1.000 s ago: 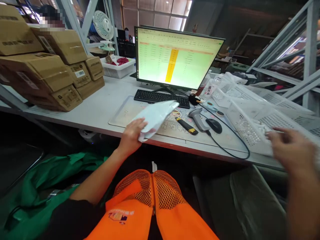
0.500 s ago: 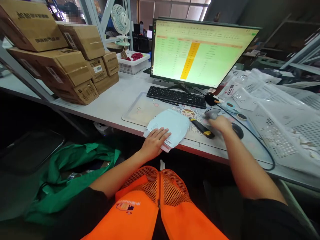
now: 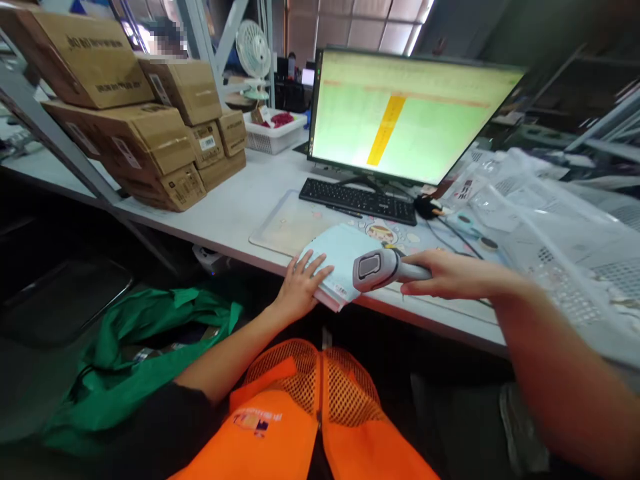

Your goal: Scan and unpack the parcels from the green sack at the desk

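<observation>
A pale blue mailing bag [image 3: 336,248] lies at the front edge of the desk, a barcode label near its lower corner. My left hand [image 3: 301,283] rests on its left side with fingers spread flat. My right hand [image 3: 443,275] is closed round the handle of a grey barcode scanner [image 3: 377,268]. The scanner's head hangs over the right part of the bag, close to the label. Behind the scanner, the yellow and black box cutter [image 3: 395,249] is mostly hidden.
A keyboard [image 3: 357,200] and a lit monitor [image 3: 400,120] stand behind the bag. Stacked cardboard boxes [image 3: 145,133] are at the left, white perforated baskets [image 3: 575,247] at the right. An open green sack [image 3: 115,360] sits on the lower left. A person is in the background.
My right hand has lifted the barcode scanner from the right side of the desk mat and brought it left over the bag. My left hand stays on the bag, its fingers more spread.
</observation>
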Motion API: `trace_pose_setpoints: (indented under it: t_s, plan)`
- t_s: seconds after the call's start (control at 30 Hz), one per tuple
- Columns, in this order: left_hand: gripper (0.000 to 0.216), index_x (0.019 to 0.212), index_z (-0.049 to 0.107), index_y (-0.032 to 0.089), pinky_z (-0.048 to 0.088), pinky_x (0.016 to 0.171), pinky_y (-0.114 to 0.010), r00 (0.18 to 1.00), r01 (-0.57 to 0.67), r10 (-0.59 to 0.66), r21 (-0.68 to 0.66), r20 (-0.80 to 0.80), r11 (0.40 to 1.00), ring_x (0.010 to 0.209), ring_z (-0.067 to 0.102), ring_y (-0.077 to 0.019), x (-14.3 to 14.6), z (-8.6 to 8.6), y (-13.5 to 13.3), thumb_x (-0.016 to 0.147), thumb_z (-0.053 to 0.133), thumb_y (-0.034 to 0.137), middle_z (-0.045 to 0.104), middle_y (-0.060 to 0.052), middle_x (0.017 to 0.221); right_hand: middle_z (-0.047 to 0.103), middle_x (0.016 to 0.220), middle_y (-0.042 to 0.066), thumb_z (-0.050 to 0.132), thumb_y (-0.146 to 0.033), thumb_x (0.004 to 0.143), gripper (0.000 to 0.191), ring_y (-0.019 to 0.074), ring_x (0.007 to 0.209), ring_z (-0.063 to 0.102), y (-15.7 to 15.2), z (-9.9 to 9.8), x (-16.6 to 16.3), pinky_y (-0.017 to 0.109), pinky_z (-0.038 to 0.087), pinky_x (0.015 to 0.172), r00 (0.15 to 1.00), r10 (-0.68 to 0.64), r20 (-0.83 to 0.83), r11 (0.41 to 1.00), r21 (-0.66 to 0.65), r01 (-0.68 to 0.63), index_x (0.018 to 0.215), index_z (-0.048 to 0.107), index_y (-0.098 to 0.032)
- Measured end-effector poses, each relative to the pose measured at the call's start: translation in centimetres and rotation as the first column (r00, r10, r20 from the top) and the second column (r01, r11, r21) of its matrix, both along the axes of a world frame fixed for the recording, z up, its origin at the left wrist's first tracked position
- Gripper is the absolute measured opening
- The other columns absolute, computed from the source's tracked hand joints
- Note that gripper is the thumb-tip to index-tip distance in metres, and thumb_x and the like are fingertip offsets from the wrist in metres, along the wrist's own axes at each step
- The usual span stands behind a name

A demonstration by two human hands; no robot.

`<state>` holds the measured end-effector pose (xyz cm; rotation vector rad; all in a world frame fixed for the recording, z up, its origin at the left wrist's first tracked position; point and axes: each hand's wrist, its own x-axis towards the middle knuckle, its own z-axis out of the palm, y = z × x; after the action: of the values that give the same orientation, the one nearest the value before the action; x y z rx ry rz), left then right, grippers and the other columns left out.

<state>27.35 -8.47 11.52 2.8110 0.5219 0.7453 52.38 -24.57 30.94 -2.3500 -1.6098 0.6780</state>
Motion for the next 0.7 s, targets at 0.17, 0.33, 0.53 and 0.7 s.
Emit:
trace_pose_setpoints:
  t_s: [0.17, 0.33, 0.53, 0.7]
  plan:
    - [0.069, 0.145, 0.063, 0.028, 0.038, 0.118, -0.058, 0.994, -0.044, 0.04, 0.04, 0.104, 0.998, 0.154, 0.039, -0.0384, 0.7, -1.0, -0.2, 0.08, 0.062, 0.006, 0.051, -0.01, 0.161, 0.072, 0.084, 0.004, 0.064, -0.048, 0.087, 0.031, 0.0213, 0.071, 0.067, 1.6, -3.0, 4.7, 0.03, 0.05, 0.06, 0.95, -0.247, 0.191, 0.969, 0.026, 0.247, 0.103, 0.072, -0.022]
    - [0.069, 0.144, 0.064, 0.028, 0.045, 0.11, -0.057, 0.988, -0.062, 0.055, 0.045, 0.142, 0.997, 0.152, 0.041, -0.0384, 0.9, -1.5, -0.3, 0.079, 0.06, 0.004, 0.053, -0.009, 0.16, 0.074, 0.111, 0.022, 0.06, -0.035, 0.09, 0.038, 0.0357, 0.107, 0.071, 2.4, -7.7, 9.3, 0.041, 0.055, 0.084, 0.718, -0.56, 0.413, 0.82, 0.151, 0.552, 0.118, 0.071, -0.011]
    - [0.065, 0.141, 0.065, 0.028, 0.047, 0.105, -0.053, 0.981, -0.076, 0.067, 0.042, 0.184, 0.996, 0.151, 0.043, -0.0377, 1.0, -1.8, -0.4, 0.08, 0.06, 0.005, 0.056, -0.008, 0.157, 0.064, 0.129, 0.037, 0.045, -0.032, 0.098, 0.051, 0.0452, 0.125, 0.063, 4.6, -9.1, 10.1, 0.053, 0.051, 0.097, 0.602, -0.653, 0.46, 0.743, 0.232, 0.628, 0.132, 0.064, 0.001]
    - [0.059, 0.139, 0.065, 0.027, 0.046, 0.106, -0.052, 0.976, -0.079, 0.068, 0.045, 0.205, 0.996, 0.151, 0.044, -0.0367, 1.0, -1.6, -0.5, 0.083, 0.06, 0.007, 0.058, -0.008, 0.155, 0.065, 0.141, 0.019, 0.051, -0.029, 0.101, 0.053, 0.0293, 0.13, 0.062, 10.8, -10.0, 11.0, 0.037, 0.046, 0.107, 0.792, -0.449, 0.413, 0.893, 0.202, 0.402, 0.151, 0.054, -0.015]
